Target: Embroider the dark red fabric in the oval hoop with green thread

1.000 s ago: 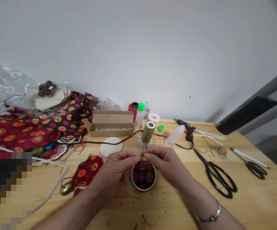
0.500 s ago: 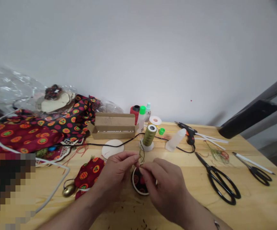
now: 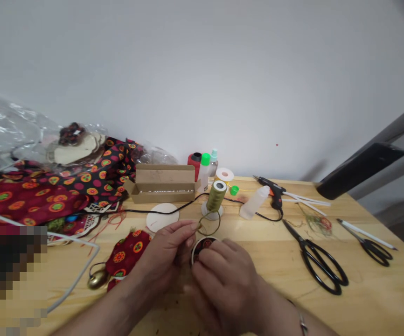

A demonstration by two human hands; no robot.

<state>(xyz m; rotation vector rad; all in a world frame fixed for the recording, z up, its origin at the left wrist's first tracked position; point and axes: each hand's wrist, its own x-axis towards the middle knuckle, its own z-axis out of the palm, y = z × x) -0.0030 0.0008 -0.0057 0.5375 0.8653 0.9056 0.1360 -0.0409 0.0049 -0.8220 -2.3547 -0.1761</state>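
Note:
My left hand (image 3: 169,254) pinches an olive-green cord (image 3: 209,225) that curls in a loop beside its fingertips and runs back toward the olive thread spool (image 3: 215,197) standing behind. My right hand (image 3: 223,280) is curled, palm down, over a round fabric-covered disc (image 3: 204,244) with a white rim and red-orange dots on black; only the disc's far edge shows. I cannot tell what the right fingers grip underneath.
Large black scissors (image 3: 319,263) and smaller scissors (image 3: 373,245) lie right. A glue gun (image 3: 274,192), bottles (image 3: 205,170), an open cardboard box (image 3: 162,184), a pale wooden disc (image 3: 162,217), patterned fabric (image 3: 48,191), a fabric piece (image 3: 127,252) and a gold bell (image 3: 97,278) lie around.
My right hand let go of the cord near the left fingertips, dropped toward me and now covers the fabric disc. The cord has curled into a loop by my left fingers.

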